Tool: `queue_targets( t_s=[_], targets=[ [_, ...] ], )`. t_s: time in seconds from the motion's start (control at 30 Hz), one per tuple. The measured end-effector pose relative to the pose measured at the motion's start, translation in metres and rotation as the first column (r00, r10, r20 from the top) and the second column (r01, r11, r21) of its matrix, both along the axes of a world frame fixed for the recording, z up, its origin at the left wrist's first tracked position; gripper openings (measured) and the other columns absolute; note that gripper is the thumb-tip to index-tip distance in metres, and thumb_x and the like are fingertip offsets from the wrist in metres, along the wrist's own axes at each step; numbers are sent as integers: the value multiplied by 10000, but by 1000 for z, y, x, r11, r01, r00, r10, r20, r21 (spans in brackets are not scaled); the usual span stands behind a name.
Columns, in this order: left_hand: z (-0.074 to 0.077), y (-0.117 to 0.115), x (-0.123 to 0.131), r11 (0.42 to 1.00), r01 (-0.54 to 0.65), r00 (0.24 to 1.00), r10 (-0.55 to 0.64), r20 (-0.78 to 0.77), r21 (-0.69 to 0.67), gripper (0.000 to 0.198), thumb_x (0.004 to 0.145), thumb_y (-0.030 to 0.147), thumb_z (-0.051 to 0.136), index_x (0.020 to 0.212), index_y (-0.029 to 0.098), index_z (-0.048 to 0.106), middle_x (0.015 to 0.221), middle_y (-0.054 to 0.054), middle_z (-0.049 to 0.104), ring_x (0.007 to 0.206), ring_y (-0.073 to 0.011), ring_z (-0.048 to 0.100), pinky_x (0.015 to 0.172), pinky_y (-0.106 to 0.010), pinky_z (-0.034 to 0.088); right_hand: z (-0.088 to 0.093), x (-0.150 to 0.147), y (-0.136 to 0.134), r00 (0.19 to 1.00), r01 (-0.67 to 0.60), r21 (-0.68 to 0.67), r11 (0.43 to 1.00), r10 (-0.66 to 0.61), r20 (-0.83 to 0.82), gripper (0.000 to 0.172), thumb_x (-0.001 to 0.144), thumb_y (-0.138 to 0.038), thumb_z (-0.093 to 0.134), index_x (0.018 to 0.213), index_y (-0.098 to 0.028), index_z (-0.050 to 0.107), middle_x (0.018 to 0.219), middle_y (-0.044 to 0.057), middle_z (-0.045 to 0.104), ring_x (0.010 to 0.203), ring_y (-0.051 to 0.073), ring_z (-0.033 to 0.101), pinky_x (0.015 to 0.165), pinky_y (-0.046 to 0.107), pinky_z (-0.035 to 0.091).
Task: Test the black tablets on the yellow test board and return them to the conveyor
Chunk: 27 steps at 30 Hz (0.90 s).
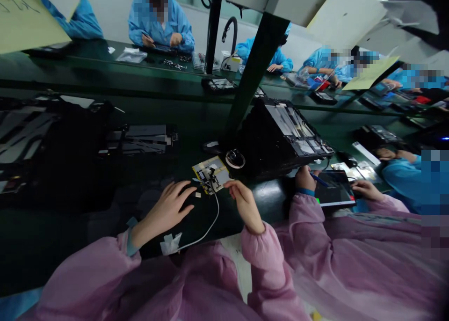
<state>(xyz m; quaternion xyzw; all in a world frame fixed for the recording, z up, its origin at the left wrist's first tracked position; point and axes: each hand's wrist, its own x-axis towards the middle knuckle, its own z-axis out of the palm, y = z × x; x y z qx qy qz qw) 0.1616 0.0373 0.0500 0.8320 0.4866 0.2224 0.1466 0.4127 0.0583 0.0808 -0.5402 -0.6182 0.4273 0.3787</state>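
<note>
On the dark bench lies a flat silvery panel with yellow edges (223,168). A small dark connector piece (209,173) sits on it, and a white cable (218,213) runs from there toward the bench edge. My left hand (170,206) is left of the panel, its fingers spread and holding nothing visible. Beside its fingertips is a small pale square (198,195). At the panel's right corner my right hand (244,203) has thumb and fingers drawn together. Whatever they hold, if anything, is too small to make out.
Behind the panel stand a round white-rimmed object (235,159) and a tall stack of opened tablet-like devices (291,124). More device parts (143,138) lie to the left. Clear tape (170,244) is at the bench edge. A co-worker at right handles a tablet (335,187).
</note>
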Motion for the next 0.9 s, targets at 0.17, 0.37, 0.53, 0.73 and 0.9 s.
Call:
queue_targets(
  t_s=[0.17,0.37,0.53,0.73,0.9],
  targets=[
    [52,-13,24,991,5,935,44,352,-136,248,924,292,461,1118,247,608,1172,-63,617,1097,-200,586,949,-351,491,16,-28,-31,860,-205,-264,943,45,-509,284,883,-382,539,1067,-208,666,876,37,574,695,120,525,608,247,463],
    [67,-10,37,983,-23,820,124,559,-184,144,882,223,530,938,220,663,1018,-46,654,956,-169,630,837,-296,530,23,-57,-36,781,-325,-322,889,60,-622,306,866,-437,585,1016,-183,669,677,3,570,604,119,537,576,256,476],
    [57,-17,34,976,-15,771,151,619,-219,111,872,228,543,861,218,654,996,-46,651,915,-170,633,780,-299,537,23,-71,-44,859,-299,-244,923,149,-491,298,900,-467,525,974,-207,651,639,-8,580,571,126,553,575,265,480],
    [58,-23,25,951,-98,694,277,664,-294,128,874,308,549,851,202,615,911,-42,639,886,-172,617,786,-290,510,16,-65,-48,906,-327,-149,933,265,-331,268,929,-446,480,944,-209,604,708,-7,619,637,124,592,634,256,492],
    [52,-33,-7,850,-333,598,525,606,-408,207,857,391,558,822,193,608,814,-13,644,792,-162,622,737,-264,497,6,-25,-53,939,-333,-187,924,305,-160,218,911,-402,526,873,-196,587,652,-19,615,594,109,578,602,230,462]
  ],
)
